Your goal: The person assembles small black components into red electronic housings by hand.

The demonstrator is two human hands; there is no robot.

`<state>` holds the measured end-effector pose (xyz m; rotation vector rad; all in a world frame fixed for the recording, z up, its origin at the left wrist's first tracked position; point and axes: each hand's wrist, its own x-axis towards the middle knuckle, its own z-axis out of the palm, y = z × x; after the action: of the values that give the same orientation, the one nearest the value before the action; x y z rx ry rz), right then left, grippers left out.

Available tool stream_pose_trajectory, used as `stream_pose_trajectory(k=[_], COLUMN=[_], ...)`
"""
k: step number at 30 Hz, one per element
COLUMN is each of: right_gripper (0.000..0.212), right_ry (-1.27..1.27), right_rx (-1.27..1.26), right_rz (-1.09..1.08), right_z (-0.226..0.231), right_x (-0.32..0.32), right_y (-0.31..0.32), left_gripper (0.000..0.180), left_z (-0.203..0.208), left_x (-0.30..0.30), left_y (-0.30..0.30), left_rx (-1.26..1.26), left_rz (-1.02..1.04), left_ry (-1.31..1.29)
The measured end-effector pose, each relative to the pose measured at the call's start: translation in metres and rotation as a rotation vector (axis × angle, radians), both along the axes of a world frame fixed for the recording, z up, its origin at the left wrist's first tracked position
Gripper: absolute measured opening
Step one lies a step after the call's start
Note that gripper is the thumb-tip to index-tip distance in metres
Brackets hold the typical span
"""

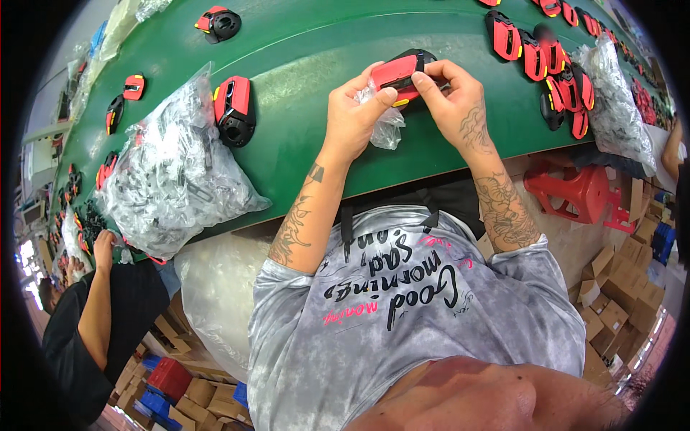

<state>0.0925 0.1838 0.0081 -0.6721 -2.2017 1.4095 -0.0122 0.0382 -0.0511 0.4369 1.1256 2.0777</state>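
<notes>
Over the green work table, both my hands hold a red-and-black plastic shell (394,70) with yellow accents. My left hand (349,115) grips its left side, thumb across the near face. My right hand (454,99) closes on the right side, its thumb pressing by a dark strip on the red face. A crumpled clear plastic bag (389,131) sits just below the shell, by my left fingers; whether they hold it too is hidden. A similar red-and-black shell (235,108) lies to the left, beside a large clear bag of small dark parts (183,161).
Several similar shells (535,57) cluster at the right, near another filled clear bag (617,100). One more shell (218,24) lies at the far left. Another person's arm (100,302) reaches in at lower left. A red stool (568,192) and cardboard boxes (618,302) stand below the table.
</notes>
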Motion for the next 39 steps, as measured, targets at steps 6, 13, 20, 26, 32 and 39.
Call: stream_pose_trajectory(k=[6, 13, 20, 26, 32, 39], right_gripper=[0.046, 0.044, 0.041, 0.054, 0.056, 0.054], right_ry=[-0.041, 0.026, 0.050, 0.082, 0.016, 0.103], right_rx=[0.222, 0.244, 0.495, -0.048, 0.130, 0.165], right_rz=[0.000, -0.053, 0.017, 0.097, 0.180, 0.077], right_z=[-0.003, -0.017, -0.028, -0.030, -0.034, -0.036], right_x=[-0.009, -0.006, -0.018, -0.024, -0.019, -0.009], right_y=[0.011, -0.005, 0.018, 0.012, 0.010, 0.004], left_gripper=[0.043, 0.043, 0.045, 0.040, 0.036, 0.035], left_z=[0.002, -0.003, -0.006, -0.008, -0.008, -0.008], left_x=[0.007, 0.008, 0.001, 0.005, 0.011, 0.003], left_y=[0.005, 0.007, 0.005, 0.006, 0.006, 0.008], left_rx=[-0.045, -0.134, -0.116, -0.179, -0.157, -0.149], left_rz=[0.116, 0.198, 0.097, 0.153, 0.262, 0.153], left_ry=[-0.006, 0.065, 0.012, 0.153, 0.086, 0.145])
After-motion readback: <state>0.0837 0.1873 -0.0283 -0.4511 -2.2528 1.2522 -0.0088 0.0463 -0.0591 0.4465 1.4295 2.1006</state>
